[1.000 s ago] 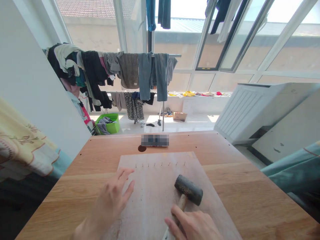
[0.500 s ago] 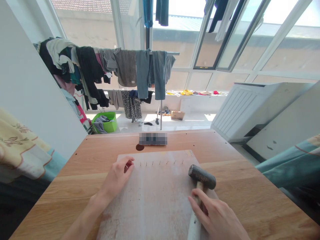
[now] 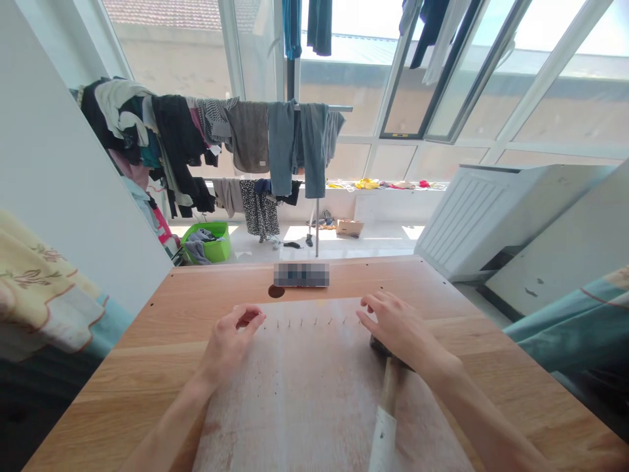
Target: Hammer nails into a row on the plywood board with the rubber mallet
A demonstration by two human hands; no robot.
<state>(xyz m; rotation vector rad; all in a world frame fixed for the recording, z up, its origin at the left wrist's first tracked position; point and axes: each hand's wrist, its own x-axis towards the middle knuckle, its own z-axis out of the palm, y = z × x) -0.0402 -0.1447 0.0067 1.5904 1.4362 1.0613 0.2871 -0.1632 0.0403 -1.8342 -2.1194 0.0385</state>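
Observation:
A pale, worn board [image 3: 314, 406] lies before me, with several thin nails [image 3: 315, 322] standing in a row near its far edge, some of them leaning. My left hand [image 3: 233, 337] is at the board's far left corner, thumb and fingertips pinched together at the left end of the row; whatever is between them is too small to make out. Beside the rightmost nail, my right hand [image 3: 393, 328] hovers with thumb and fingers apart, holding nothing. A hammer [image 3: 386, 419] rests on the board's right side, its dark head partly hidden under my right hand and wrist.
The board lies on a wooden table [image 3: 472, 354] with a round hole [image 3: 276, 291] near its far edge. A blurred-out block [image 3: 301, 275] sits beside the hole. Beyond stand a laundry rack [image 3: 339, 109] with clothes, a green basket [image 3: 219, 249] and a white cabinet [image 3: 457, 210].
My right hand has let go of the hammer, leaving it on the board, and moved up to the right end of the nail row. My left hand has barely moved.

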